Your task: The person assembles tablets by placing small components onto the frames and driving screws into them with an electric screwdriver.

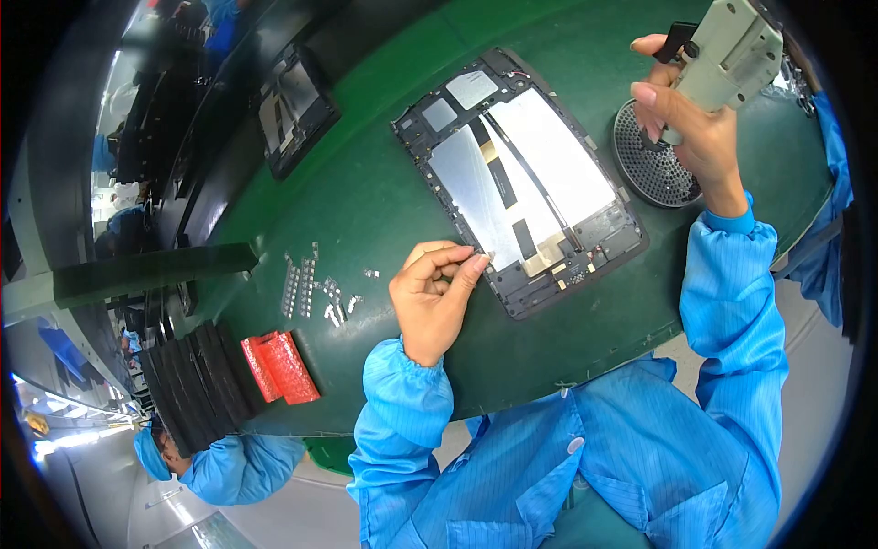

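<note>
A tablet housing (585,206) lies on the green table with its inside facing up, showing silver plates, a dark cable strip and small boards. At its lower left edge is my left hand (437,297). Thumb and forefinger pinch a small shiny piece (486,259), too small to name. My right hand (700,137) is raised at the upper right, its fingers around the lower part of a pale grey-green device (732,59) with a black lever (677,41). Below that hand, a round dish with a perforated metal top (649,174) is partly covered by my fingers.
Small metal parts in strips (302,284) and loose pieces (334,306) lie left of my left hand. Beyond them are a red packet (279,366) and a row of black slabs (197,380). A second housing (293,110) leans at the back. A co-worker (238,467) sits lower left.
</note>
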Action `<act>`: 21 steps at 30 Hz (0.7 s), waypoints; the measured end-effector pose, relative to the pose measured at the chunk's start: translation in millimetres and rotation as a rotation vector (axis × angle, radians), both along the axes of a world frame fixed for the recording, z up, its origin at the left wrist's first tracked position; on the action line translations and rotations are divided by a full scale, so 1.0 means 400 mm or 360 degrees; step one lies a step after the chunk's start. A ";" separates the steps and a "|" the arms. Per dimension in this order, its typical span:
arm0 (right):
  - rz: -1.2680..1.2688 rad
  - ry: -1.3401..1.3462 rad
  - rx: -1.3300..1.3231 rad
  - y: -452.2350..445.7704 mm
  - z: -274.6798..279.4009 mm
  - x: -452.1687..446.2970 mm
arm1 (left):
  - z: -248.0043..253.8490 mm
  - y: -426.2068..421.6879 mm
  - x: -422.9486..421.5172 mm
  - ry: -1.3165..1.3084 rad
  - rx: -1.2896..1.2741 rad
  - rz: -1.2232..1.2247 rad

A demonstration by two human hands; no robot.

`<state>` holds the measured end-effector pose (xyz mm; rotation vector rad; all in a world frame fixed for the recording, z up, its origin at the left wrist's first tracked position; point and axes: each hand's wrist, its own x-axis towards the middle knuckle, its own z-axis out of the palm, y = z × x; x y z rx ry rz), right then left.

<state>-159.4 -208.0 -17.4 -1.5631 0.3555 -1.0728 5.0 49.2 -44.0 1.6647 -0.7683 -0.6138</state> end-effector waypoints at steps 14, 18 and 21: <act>0.0097 -0.0167 0.0060 0.059 0.051 0.022 | 0.011 0.034 -0.004 -0.1527 0.0080 -0.0548; 0.0299 -0.0165 0.0137 0.148 0.091 0.093 | -0.001 -0.024 0.007 -0.1566 -0.0001 -0.0545; 0.0430 -0.0117 0.0269 0.195 0.097 0.170 | -0.018 -0.051 0.009 -0.1553 -0.0110 -0.0480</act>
